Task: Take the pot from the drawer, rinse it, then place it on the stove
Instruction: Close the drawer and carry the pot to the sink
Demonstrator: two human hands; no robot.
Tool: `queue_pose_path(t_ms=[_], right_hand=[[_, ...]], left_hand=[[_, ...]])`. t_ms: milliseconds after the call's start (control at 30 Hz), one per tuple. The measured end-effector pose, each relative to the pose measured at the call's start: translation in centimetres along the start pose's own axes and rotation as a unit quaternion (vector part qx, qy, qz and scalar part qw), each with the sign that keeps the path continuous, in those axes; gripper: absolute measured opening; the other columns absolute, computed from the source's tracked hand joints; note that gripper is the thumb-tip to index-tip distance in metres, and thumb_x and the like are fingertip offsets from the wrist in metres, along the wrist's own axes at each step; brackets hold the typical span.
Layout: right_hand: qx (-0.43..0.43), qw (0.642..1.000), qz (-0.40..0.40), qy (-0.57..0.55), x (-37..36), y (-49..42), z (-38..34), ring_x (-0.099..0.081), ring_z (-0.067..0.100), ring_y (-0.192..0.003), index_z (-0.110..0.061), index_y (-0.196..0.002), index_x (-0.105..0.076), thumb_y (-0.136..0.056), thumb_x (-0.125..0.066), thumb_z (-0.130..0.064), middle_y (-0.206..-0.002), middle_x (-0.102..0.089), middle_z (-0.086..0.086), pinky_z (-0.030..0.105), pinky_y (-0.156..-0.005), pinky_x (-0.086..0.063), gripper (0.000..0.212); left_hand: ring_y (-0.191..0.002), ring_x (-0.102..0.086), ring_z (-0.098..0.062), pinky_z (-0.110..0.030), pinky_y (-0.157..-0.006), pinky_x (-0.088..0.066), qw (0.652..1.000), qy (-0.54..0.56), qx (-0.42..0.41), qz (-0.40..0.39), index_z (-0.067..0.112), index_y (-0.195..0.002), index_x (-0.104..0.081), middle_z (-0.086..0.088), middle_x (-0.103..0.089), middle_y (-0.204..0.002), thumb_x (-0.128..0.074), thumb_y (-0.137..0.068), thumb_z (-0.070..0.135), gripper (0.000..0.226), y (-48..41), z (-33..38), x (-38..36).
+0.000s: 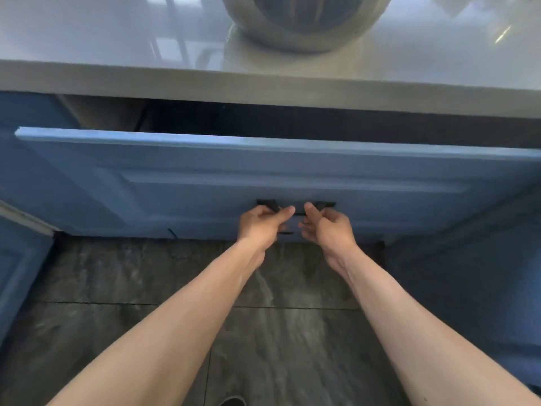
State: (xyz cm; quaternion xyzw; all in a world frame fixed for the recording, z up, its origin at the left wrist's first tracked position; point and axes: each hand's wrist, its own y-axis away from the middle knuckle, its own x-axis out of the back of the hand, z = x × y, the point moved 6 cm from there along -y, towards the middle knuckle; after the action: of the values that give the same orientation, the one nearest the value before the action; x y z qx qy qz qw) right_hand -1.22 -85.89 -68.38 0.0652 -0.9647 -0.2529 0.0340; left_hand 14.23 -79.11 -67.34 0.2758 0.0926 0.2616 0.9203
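Left hand & right hand both grip black handle — drawer partly open. Pot not visible, interior dark — presumably inside. Lift-out, rinse, stove all left.
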Motion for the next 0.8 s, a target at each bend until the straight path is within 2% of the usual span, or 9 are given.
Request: queue_pose_path(t_ms=[67,233,367,433,567,667,800], right_hand=[[-0.003,1.0,0.0,-0.007,-0.7,-2.0,-1.0,-0.077,0.017,-0.077,-0.016,-0.079,-0.055,-0.1,-0.072,-0.032,-0.083,-0.075,0.008,0.038,-0.075,-0.06,0.032],[0.004,1.0,-0.009,0.002,-1.8,-5.1,-3.1,-0.077,0.019,-0.082,-0.013,-0.081,-0.058,-0.1,-0.072,-0.034,-0.081,-0.075,0.005,0.036,-0.076,-0.062,0.031],[0.005,1.0,-0.015,0.006,-2.0,-5.8,-3.5,-0.079,0.017,-0.082,-0.013,-0.083,-0.058,-0.1,-0.072,-0.036,-0.084,-0.075,0.005,0.034,-0.075,-0.062,0.032],[0.006,1.0,-0.018,0.011,-2.1,-5.9,-3.7,-0.079,0.018,-0.086,-0.011,-0.087,-0.06,-0.1,-0.072,-0.036,-0.087,-0.076,0.006,0.036,-0.08,-0.064,0.031],[0.001,1.0,-0.019,0.008,-2.3,-6.1,-4.6,-0.08,0.019,-0.09,-0.01,-0.089,-0.061,-0.1,-0.072,-0.034,-0.093,-0.077,0.008,0.038,-0.084,-0.065,0.029],[0.0,1.0,-0.024,0.011,-2.3,-6.0,-4.7,-0.081,0.017,-0.089,-0.009,-0.088,-0.061,-0.1,-0.072,-0.034,-0.092,-0.078,0.006,0.035,-0.081,-0.065,0.03],[0.006,0.999,-0.021,0.05,-2.1,-6.1,-5.1,-0.08,0.018,-0.088,-0.006,-0.094,-0.067,-0.099,-0.072,-0.037,-0.092,-0.079,0.007,0.032,-0.077,-0.064,0.033]], left_hand=[[-0.071,-0.073,-0.006,-0.025,-0.059,-0.048,1.0,-0.015,-0.007,-0.001,0.018,-0.093,-0.067,0.002,-0.075,-0.092,-0.089,-0.089,0.032,0.026,-1.7,1.2,-0.5],[-0.054,-0.07,0.007,-0.022,-0.057,-0.05,0.999,-0.037,-0.015,0.006,0.016,-0.097,-0.069,0.004,-0.077,-0.093,-0.089,-0.089,0.036,0.029,-4.8,3.6,-0.9],[-0.064,-0.075,0.002,-0.024,-0.06,-0.05,0.998,-0.057,-0.018,0.018,0.018,-0.09,-0.069,0.002,-0.082,-0.1,-0.091,-0.086,0.039,0.03,-5.7,3.8,-0.7],[-0.07,-0.076,-0.001,-0.022,-0.062,-0.051,0.998,-0.057,-0.018,0.019,0.02,-0.087,-0.07,0.006,-0.082,-0.098,-0.091,-0.085,0.039,0.028,-6.0,3.9,-0.7],[-0.065,-0.075,0.003,-0.02,-0.059,-0.05,0.999,-0.046,-0.016,0.016,0.02,-0.094,-0.078,0.012,-0.083,-0.098,-0.092,-0.085,0.038,0.024,-6.5,4.6,-0.8],[-0.063,-0.074,0.002,-0.016,-0.056,-0.049,0.998,-0.053,-0.019,0.019,0.023,-0.085,-0.076,0.015,-0.081,-0.091,-0.092,-0.084,0.037,0.022,-6.7,4.6,-0.7],[-0.071,-0.076,-0.006,-0.024,-0.066,-0.055,0.996,-0.074,-0.035,0.033,0.022,-0.081,-0.072,0.015,-0.077,-0.084,-0.091,-0.086,0.038,0.025,-6.2,5.1,-0.7]])
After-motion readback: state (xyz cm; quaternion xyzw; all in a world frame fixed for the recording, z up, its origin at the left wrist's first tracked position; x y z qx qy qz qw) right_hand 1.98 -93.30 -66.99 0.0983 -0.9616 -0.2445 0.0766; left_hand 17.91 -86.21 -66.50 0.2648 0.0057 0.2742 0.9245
